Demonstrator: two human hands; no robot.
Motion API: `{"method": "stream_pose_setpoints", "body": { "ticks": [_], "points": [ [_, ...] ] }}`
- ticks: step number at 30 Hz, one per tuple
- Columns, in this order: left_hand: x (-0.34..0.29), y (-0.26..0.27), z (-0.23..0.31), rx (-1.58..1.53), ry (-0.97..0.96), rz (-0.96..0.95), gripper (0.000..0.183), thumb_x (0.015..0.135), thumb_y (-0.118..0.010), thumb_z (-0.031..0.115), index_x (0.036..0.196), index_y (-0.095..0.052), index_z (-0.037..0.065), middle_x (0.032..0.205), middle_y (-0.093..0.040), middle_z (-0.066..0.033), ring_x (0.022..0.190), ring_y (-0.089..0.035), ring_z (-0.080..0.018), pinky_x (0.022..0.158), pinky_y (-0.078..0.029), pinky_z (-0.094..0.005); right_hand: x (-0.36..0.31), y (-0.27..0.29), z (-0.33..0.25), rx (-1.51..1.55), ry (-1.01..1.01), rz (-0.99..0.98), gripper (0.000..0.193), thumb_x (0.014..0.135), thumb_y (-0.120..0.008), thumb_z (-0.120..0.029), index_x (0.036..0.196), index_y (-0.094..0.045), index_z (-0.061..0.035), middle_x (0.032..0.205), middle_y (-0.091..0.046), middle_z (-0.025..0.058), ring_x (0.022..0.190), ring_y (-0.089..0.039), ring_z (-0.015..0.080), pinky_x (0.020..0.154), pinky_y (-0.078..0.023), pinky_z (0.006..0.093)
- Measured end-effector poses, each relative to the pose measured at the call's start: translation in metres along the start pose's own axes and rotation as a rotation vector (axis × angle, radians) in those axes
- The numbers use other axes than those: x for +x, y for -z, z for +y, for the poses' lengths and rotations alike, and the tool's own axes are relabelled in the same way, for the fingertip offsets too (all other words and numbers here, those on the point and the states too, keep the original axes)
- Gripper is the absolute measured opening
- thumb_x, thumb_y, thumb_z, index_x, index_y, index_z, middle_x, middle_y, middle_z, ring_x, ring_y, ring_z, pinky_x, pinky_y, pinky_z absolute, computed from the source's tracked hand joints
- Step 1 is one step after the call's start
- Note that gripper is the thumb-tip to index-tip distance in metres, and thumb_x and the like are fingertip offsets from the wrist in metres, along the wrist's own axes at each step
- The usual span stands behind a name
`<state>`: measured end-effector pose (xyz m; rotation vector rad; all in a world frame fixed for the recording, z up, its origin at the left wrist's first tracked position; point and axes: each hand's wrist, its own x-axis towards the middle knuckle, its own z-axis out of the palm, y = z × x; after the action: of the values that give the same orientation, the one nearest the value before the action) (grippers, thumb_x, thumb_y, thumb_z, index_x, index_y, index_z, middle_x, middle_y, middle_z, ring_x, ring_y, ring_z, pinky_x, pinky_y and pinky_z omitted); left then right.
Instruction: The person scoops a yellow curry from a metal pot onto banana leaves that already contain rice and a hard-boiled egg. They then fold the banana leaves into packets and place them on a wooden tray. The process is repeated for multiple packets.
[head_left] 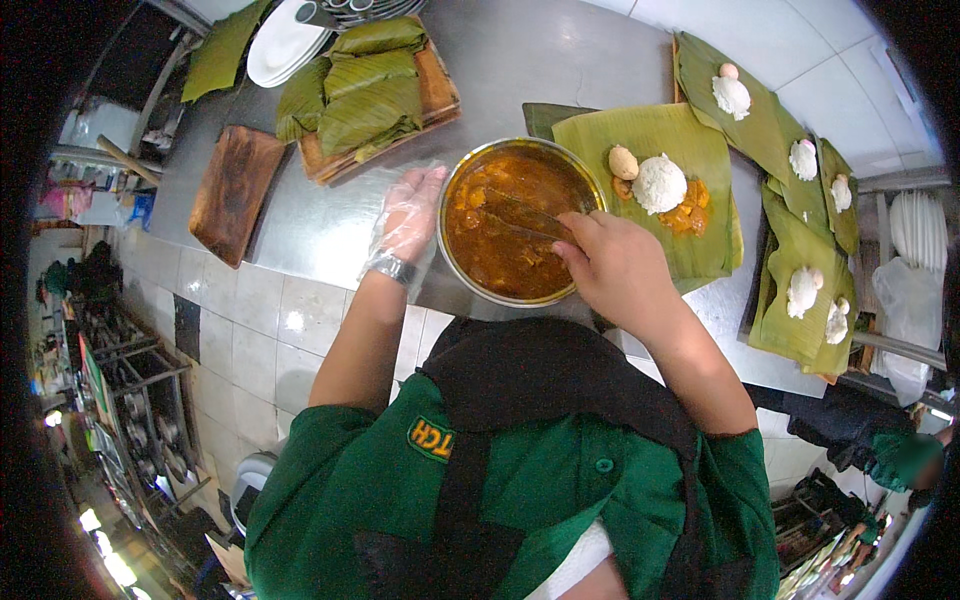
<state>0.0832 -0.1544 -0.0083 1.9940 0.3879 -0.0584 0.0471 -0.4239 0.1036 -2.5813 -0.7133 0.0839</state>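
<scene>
A round metal pot (449, 258) of reddish-brown stew (505, 255) with chunks stands at the table's near edge. My right hand (612, 258) reaches over its right rim, fingers closed on thin metal tongs (520, 216) whose tips are in the stew. My left hand (408, 215), in a clear plastic glove, lies against the pot's left side with its fingers stretched out. Right of the pot, a banana leaf (600, 133) is spread flat. On it are a mound of white rice (660, 184), a brownish egg (623, 161) and orange stewed pieces (684, 210).
Wrapped leaf parcels (372, 105) sit on wooden boards (440, 85) at the back left, beside a bare wooden tray (236, 190) and white plates (285, 45). More leaves with rice and eggs (733, 95) line the right. Another person (880, 455) is at the far right.
</scene>
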Motion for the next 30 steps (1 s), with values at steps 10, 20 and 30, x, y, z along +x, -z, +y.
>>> {"method": "stream_pose_setpoints", "body": {
  "ticks": [10, 20, 30],
  "points": [
    [-0.001, -0.001, 0.005, -0.047, -0.008, -0.010, 0.047, 0.098, -0.052, 0.042, 0.116, -0.064, 0.000, 0.114, -0.065, -0.0231, 0.109, -0.060, -0.0354, 0.096, -0.043, -0.0399, 0.016, -0.026, 0.020, 0.203, -0.103, 0.049, 0.026, 0.090, -0.066, -0.021, 0.106, -0.068, -0.0011, 0.086, -0.067, 0.0178, 0.075, -0.065, 0.0345, 0.069, -0.050, 0.0418],
    [-0.008, 0.000, 0.011, 0.102, -0.072, 0.087, 0.052, 0.097, -0.051, 0.047, 0.120, -0.062, 0.002, 0.120, -0.064, -0.0221, 0.116, -0.058, -0.0357, 0.100, -0.042, -0.0406, -0.022, 0.022, 0.084, 1.057, -0.493, 0.048, 0.022, 0.093, -0.064, -0.013, 0.108, -0.069, 0.0026, 0.071, -0.056, -0.0024, 0.060, -0.045, 0.0056, 0.052, -0.032, 0.0205],
    [0.011, -0.003, -0.016, -0.031, -0.001, 0.047, 0.073, 0.094, -0.058, 0.051, 0.133, -0.050, -0.009, 0.135, -0.056, -0.0241, 0.127, -0.052, -0.0324, 0.109, -0.036, -0.0372, -0.125, 0.093, 0.142, 0.580, -0.666, 0.497, 0.021, 0.091, -0.068, -0.017, 0.106, -0.072, -0.0018, 0.069, -0.058, -0.0037, 0.061, -0.048, 0.0059, 0.057, -0.038, 0.0220]
  ]
}}
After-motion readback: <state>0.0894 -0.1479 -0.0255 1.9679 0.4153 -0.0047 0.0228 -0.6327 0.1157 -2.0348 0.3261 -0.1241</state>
